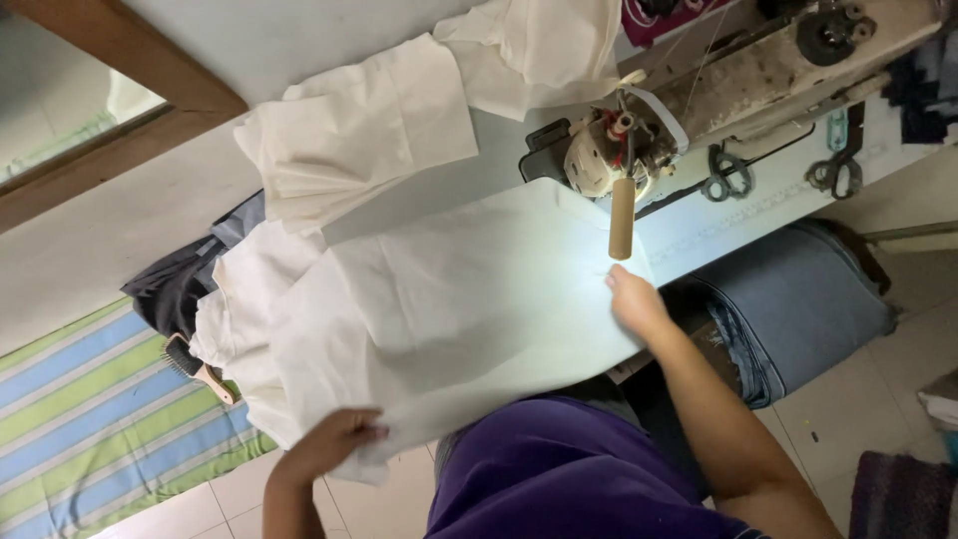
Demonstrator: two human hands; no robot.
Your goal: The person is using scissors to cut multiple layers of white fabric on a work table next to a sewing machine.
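- Where the view is nearest, a purple garment [589, 469] is seen over pale floor tiles [379, 504], with a blue-and-green striped mat [90, 419] spread on the floor to one side.
- The left hand [334, 439] is closed over the near hem of a large white cloth [449, 299], fingers curled onto the fabric.
- The right hand [634, 299] is laid mostly flat, fingers loosely bent, on the cloth's edge at the rim of the pale counter [718, 225]; a firm grip cannot be told.
- The cloth is draped smooth and limp from the counter down toward the lap, softly creased.
- A wooden-handled brush [195, 364] lies by its hanging edge.
- Folded blue denim [798, 299] is stacked beside the counter.
- Farther off, a worn sewing machine [699, 95], a cardboard tube [622, 218] and scissors [836, 172] are seen, with more white fabric [359, 130] heaped beyond.
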